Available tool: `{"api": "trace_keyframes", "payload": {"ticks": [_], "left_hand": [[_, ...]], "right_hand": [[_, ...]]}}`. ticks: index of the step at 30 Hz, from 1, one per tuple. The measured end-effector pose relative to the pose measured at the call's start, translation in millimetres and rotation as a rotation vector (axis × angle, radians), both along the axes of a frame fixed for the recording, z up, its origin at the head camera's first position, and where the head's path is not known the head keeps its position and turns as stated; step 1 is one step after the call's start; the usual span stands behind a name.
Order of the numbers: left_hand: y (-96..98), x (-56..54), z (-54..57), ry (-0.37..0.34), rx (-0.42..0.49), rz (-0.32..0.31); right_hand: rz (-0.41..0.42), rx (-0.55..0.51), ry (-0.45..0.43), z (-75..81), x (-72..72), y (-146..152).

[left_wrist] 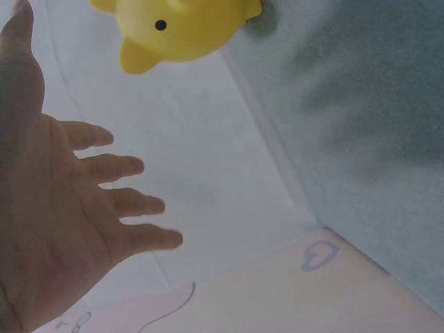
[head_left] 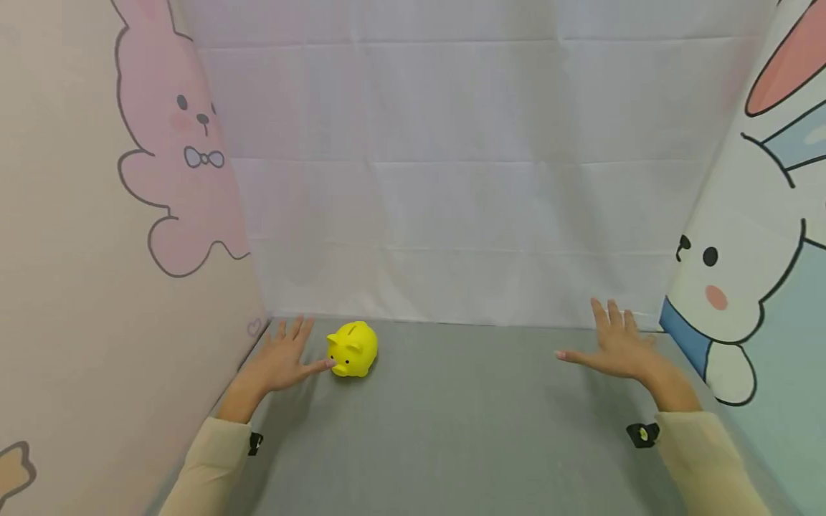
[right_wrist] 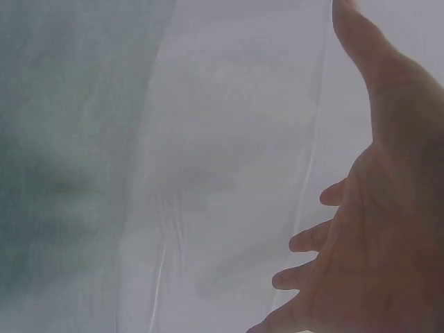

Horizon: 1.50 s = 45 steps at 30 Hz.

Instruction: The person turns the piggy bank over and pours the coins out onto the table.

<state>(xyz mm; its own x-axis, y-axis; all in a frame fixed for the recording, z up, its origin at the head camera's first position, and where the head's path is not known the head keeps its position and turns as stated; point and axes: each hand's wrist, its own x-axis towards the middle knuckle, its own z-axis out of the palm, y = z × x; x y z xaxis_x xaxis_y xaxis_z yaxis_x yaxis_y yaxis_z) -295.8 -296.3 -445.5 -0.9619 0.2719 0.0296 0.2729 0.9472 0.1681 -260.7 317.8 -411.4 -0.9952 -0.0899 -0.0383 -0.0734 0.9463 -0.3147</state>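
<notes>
A yellow piggy bank [head_left: 353, 350] with a slot in its back stands on the grey tabletop [head_left: 452, 423], left of the middle. My left hand [head_left: 282, 362] is spread just to the left of it, and in the head view the thumb tip overlaps its snout; whether they touch I cannot tell. In the left wrist view the piggy bank [left_wrist: 184, 28] appears above the spread fingers, apart from them. Over the right side of the table, far from the piggy bank, my right hand [head_left: 622, 351] has its fingers spread and holds nothing.
A white creased cloth [head_left: 452, 179] hangs behind the table's back edge. Walls close in on both sides, with a pink rabbit drawing [head_left: 171, 143] at left and a white rabbit drawing [head_left: 742, 287] at right. Each sleeve carries a small dark device [head_left: 642, 435] at the wrist.
</notes>
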Motion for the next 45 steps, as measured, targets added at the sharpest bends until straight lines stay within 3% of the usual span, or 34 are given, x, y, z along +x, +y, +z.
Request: {"api": "trace_keyframes", "payload": {"ticks": [10,16,22,28,35,45], "left_hand": [[-11.3,9.1,-2.1,-0.051,0.143,-0.021],[-8.2,3.5,-3.4,-0.026,0.161,-0.030],[-6.4,-2.3,-4.2,0.020,0.195,-0.038],[-6.7,-7.9,-12.9,0.019,0.240,-0.028],[-6.4,-12.9,-22.5,-0.055,0.349,-0.004],[-7.5,-12.3,-35.1,-0.092,0.456,0.026]], "right_hand": [[0.083,-0.114,-0.010,-10.6,-0.8,-34.1],[0.153,-0.226,0.015,-6.8,-2.1,-55.8],[0.163,-0.332,-0.013,-13.1,-9.2,-80.7],[0.189,-0.370,0.000,-24.0,-18.0,-109.0],[0.225,-0.437,-0.023,-29.6,-21.9,-141.7],[0.255,-0.488,-0.052,-35.7,-30.5,-186.4]]}}
